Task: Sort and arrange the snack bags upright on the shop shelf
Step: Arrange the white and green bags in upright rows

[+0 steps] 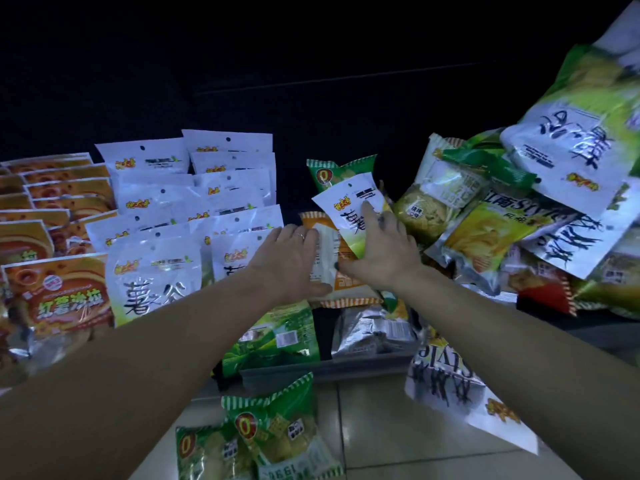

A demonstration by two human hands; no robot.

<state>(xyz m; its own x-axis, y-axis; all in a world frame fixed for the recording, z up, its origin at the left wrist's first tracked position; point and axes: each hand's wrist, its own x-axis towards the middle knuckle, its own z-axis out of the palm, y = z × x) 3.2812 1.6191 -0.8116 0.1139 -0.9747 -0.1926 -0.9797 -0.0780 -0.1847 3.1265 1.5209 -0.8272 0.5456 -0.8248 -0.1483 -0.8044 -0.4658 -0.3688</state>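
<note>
My right hand (pixel 381 244) has the white-and-green bag (pixel 349 209) pinched: fingers lie over its front face, thumb tucked under the lower edge by the look of it, though the thumb tip is partly hidden. The bag sits tilted, top edge leaning up and left, long axis running from lower right to upper left, just above the orange-striped bag (pixel 329 271) lying flat in the gap.

My left hand (pixel 287 258) lies flat, fingers straight, palm down, pressing on the left part of that orange-striped bag and touching the front white bag row (pixel 194 237); it grips nothing. A ring shows on one finger.

Key relation: the sorted white row stands just left of the held bag, with the left hand between them. Matching print, so I judge the held bag belongs in that row. It needs to swing left and rotate to vertical; the right hand is the one carrying, the left is nearer the slot and can hold the row back.

Both forearms reach forward, roughly parallel, wrists level.

Right of the grip sits a loose pile of mixed bags (pixel 502 220), unsorted. The red-orange bag row (pixel 59 209) stands far left. More green bags (pixel 266 434) lie on the floor tiles (pixel 381 427) below the shelf edge (pixel 329 370).

Risk, my judgement: slick film, the bag may slip.
</note>
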